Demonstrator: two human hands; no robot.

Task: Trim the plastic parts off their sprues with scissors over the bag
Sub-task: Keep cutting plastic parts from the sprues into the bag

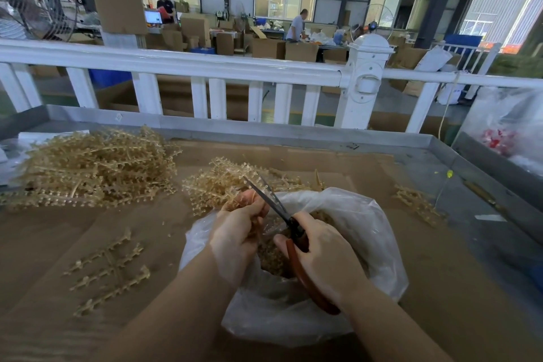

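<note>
one scissors (273, 205), one bag (364, 232), two hands

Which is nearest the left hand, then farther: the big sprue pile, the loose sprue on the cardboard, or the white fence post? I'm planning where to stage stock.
From the left hand, head view:
1. Loose sprue, lying just to its left on the cardboard.
2. Big sprue pile, farther back on the left.
3. White fence post, beyond the table's far edge, to the right.

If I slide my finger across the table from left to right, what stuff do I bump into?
Big pile of sprues → loose sprue → left hand → scissors → right hand → small heap of sprues.
</note>
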